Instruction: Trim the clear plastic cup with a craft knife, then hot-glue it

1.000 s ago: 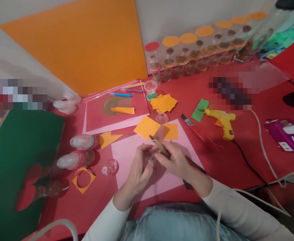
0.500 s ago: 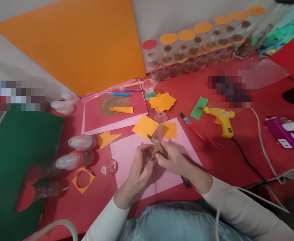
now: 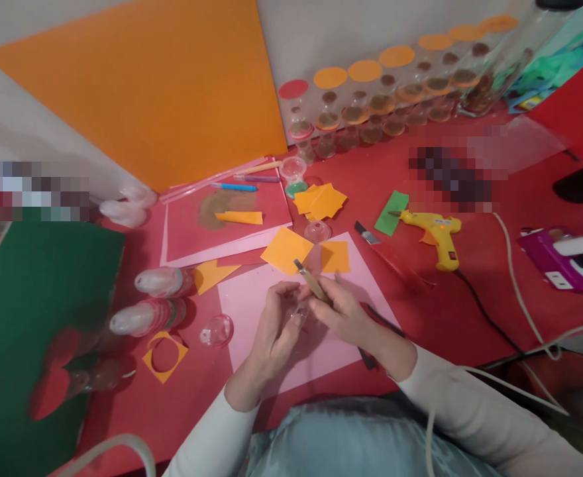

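Over a pink sheet (image 3: 252, 358), my left hand (image 3: 276, 331) curls its fingers and thumb around a small clear plastic piece (image 3: 299, 313), probably a dome lid; the fingers partly hide it. My right hand (image 3: 344, 311) grips a wooden-handled tool with a flat metal tip (image 3: 312, 281), pointing up and away from me. Its fingertips meet the clear piece beside my left hand. Just beyond the hands lie an orange paper square (image 3: 286, 248) and a smaller orange piece (image 3: 334, 256). Another clear lid (image 3: 216, 330) rests left of the pink sheet.
A yellow glue gun (image 3: 435, 235) lies on the right with its cord trailing toward me. A utility knife (image 3: 368, 233) is nearer. Stacked clear lids (image 3: 147, 317) stand left, beside a cut-out orange frame (image 3: 165, 358). Hourglass-like cup assemblies (image 3: 328, 119) line the wall.
The view has shifted slightly. Both hands stay almost in place around the clear piece, and the wooden-handled tool has moved only a little.
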Available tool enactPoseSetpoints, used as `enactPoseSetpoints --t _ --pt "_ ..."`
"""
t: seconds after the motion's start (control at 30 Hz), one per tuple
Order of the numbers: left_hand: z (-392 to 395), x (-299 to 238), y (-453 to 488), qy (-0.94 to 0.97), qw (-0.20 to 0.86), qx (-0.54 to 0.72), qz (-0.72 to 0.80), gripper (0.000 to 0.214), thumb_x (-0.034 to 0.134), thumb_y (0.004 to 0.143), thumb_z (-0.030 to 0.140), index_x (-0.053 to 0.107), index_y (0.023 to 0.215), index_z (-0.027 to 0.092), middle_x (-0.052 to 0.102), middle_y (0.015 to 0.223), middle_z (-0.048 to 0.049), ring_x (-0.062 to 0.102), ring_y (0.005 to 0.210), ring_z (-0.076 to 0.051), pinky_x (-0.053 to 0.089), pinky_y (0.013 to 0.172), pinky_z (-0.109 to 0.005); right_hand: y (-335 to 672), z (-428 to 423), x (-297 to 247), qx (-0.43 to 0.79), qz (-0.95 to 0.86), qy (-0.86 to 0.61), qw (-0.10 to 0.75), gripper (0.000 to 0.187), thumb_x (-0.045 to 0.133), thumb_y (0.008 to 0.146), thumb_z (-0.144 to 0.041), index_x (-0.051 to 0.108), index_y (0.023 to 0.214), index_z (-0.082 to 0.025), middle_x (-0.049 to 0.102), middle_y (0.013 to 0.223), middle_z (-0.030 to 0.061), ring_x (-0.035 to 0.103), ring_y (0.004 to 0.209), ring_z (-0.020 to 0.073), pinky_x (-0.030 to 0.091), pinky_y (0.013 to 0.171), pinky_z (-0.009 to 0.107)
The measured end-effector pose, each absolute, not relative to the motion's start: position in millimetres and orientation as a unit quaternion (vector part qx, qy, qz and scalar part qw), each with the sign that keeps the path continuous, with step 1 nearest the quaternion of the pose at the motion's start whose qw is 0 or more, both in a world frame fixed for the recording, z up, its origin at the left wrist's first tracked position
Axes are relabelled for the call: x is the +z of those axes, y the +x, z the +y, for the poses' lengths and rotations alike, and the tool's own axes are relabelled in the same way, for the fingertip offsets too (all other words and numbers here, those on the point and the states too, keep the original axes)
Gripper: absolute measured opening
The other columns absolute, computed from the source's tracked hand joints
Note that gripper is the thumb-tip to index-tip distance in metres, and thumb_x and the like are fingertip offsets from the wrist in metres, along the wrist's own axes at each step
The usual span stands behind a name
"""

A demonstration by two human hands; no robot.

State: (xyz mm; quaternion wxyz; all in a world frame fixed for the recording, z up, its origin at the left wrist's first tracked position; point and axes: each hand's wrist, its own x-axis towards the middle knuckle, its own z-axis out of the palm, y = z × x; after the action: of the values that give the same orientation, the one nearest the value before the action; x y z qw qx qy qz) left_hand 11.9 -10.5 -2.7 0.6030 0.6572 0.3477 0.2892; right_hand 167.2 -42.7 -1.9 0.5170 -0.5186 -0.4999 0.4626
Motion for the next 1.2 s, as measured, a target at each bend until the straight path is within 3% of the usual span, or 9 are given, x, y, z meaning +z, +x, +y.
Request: enactPoseSetpoints --t 0.2,0.37,0.57,0.7,0.97,1.2 --pt "-10.7 -3.0 10.4 0.682 0.561 0.306 0.357 0.032 0.048 0.094 0.035 0.043 0.122 0.021 0.055 0.115 -0.009 0.057 0.105 -0.021 0.048 0.089 -0.037 163.0 -46.5 -2.3 0.402 -0.505 -0.544 0.536 0.011 0.051 0.078 -0.02 0.053 0.088 -0.023 0.067 0.085 0.0018 0.065 0.075 0.0162 0.051 0.068 0.028" --pt "-9.8 -3.4 11.0 0.696 0.547 0.309 0.347 0.029 0.047 0.094 0.033 0.045 0.12 0.02 0.054 0.114 -0.0094 0.057 0.105 -0.022 0.047 0.092 -0.039 162.0 -47.4 -4.0 0.33 -0.547 -0.59 0.493 0.003 0.053 0.081 -0.022 0.052 0.079 -0.024 0.062 0.074 0.0006 0.06 0.069 0.0166 0.048 0.064 0.028" --pt "-9.8 -3.3 12.0 0.697 0.551 0.307 0.341 0.03 0.045 0.095 0.038 0.046 0.119 0.02 0.054 0.111 -0.0091 0.057 0.099 -0.021 0.048 0.085 -0.037 161.5 -47.6 -1.8 0.244 -0.581 -0.594 0.501 0.02 0.049 0.086 -0.021 0.041 0.069 -0.024 0.053 0.063 -0.0028 0.05 0.057 0.013 0.041 0.054 0.024" --pt "-9.5 -1.5 14.0 0.734 0.511 0.298 0.336 0.029 0.042 0.097 0.039 0.05 0.116 0.019 0.054 0.108 -0.0091 0.055 0.098 -0.021 0.045 0.087 -0.038 159.5 -47.8 -2.2 0.204 -0.572 -0.621 0.495 0.021 0.049 0.082 -0.019 0.036 0.067 -0.025 0.047 0.057 -0.0048 0.044 0.052 0.0127 0.038 0.051 0.024" --pt "-10.8 -2.5 15.3 0.763 0.47 0.319 0.307 0.022 0.044 0.096 0.032 0.049 0.115 0.023 0.054 0.109 -0.0073 0.051 0.101 -0.021 0.043 0.09 -0.038 159.9 -45.1 -1.3 0.27 -0.524 -0.654 0.474 0.015 0.048 0.073 -0.019 0.037 0.066 -0.026 0.05 0.058 -0.0029 0.048 0.054 0.0148 0.04 0.054 0.027" --pt "-11.5 -1.1 13.4 0.709 0.545 0.316 0.317 0.027 0.041 0.097 0.037 0.05 0.12 0.025 0.052 0.112 -0.0074 0.053 0.104 -0.021 0.045 0.09 -0.038 163.9 -44.8 4.8 0.324 -0.525 -0.603 0.505 0.017 0.049 0.08 -0.023 0.039 0.067 -0.025 0.044 0.056 -0.005 0.045 0.054 0.0137 0.038 0.055 0.026"
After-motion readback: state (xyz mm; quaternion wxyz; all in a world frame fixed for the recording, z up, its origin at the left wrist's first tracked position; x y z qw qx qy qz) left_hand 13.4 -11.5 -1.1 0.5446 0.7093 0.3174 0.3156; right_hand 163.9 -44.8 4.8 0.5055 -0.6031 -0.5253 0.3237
